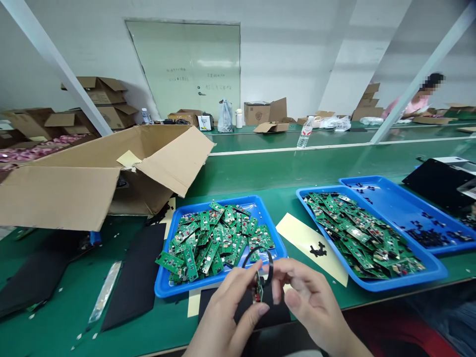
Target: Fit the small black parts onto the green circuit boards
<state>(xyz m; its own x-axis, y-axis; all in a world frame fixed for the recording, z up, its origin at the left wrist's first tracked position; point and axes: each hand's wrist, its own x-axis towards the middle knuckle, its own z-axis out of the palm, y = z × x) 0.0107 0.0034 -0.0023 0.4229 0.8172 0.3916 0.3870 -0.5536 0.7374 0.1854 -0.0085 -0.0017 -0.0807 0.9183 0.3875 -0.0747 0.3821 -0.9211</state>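
My left hand (232,302) pinches a small green circuit board (259,287) on edge between thumb and fingers, above the near edge of the table. A thin black band (268,258) arches in a loop over the board; where it is fastened I cannot make out. My right hand (310,297) is close on the right, fingers loosely bent and thumb apart, fingertips beside the band and board. Just beyond the hands, a blue tray (159,287) holds a heap of similar green boards (208,243). Under the hands lies a black sheet (208,305), partly hidden.
Right stands a second blue tray (439,271) of boards, and behind it a tray (383,184) with small black parts. More black pieces (318,249) lie on yellow paper (293,225). A large open carton (63,193) stands left. A co-worker (412,101) is far right.
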